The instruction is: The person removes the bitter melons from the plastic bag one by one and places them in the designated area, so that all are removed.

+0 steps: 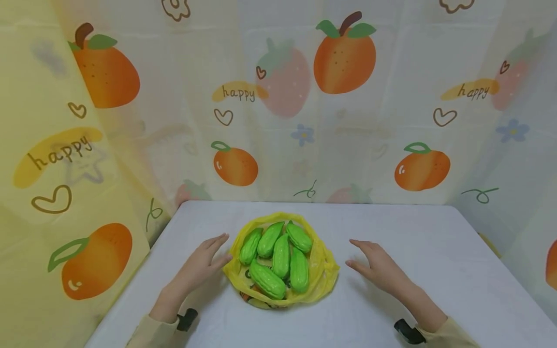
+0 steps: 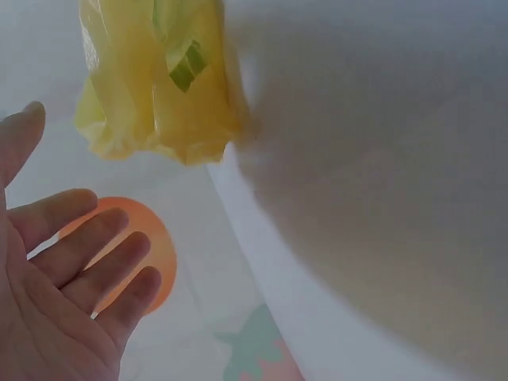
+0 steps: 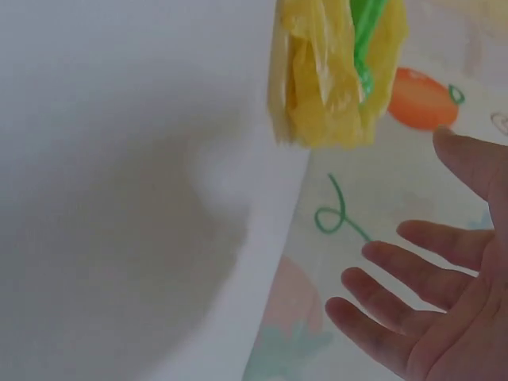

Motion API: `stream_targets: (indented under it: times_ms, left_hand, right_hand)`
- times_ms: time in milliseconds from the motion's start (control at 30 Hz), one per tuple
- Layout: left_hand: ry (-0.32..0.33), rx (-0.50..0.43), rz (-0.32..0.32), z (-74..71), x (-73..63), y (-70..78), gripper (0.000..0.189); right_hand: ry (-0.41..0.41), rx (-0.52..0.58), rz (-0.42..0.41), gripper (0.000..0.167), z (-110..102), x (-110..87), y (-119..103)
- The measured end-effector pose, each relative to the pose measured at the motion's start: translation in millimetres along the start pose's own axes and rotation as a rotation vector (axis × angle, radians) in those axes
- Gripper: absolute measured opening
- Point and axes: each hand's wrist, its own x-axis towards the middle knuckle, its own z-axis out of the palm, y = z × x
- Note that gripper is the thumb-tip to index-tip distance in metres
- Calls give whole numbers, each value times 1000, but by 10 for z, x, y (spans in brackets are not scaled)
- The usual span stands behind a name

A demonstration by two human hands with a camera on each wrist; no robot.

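In the middle of the worktop, a yellow bag is set down with its mouth spread wide and facing up. Its wall is crumpled and gathered into folds on the right, and dark and orange printing is shown low on its near left side. Six green gourds are held in the bag, all of them laid within its rim. Three are ranged along the far side; one is placed at the centre, one at the near right, and one is laid slantwise at the near left. Part of the bag's bottom, marked with print, is left visible between the gourds. In both wrist views, green is also seen at the bag's wall.

The bag is flanked by two hands, by neither of which anything is held. The left hand is poised just beside the bag's left rim, thumb and fingers extended and spread apart; a gap is shown in the wrist view. The right hand is held near the right rim, a little farther off, its thumb and fingers likewise parted.
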Motion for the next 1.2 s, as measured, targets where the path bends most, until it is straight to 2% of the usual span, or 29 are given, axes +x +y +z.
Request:
stream_targets:
  times_ms: [100,333,500,700,833,1200]
  left_hand:
    - [7,-44,-25,10,-10,22,64]
    - [72,-93,-21,76,3,47,61]
    - [87,-139,-64,101,-1,93,57]
    - [70,-177,-150,117,-11,151,55]
    - [60,-174,-196,137,-2,169,54]
    - [27,-157,-247,179,3,186,49]
  right_hand:
    - [14,32,-2,59,75,43,-79]
    - [74,153,-36,51,229,121,-233]
    - [53,255,-3,49,316,170,-357]
    - [15,383,48,47,412,203,-491]
    - [-14,424,61,46,471,217,-554]
    - [-58,466,91,51,614,248,-609]
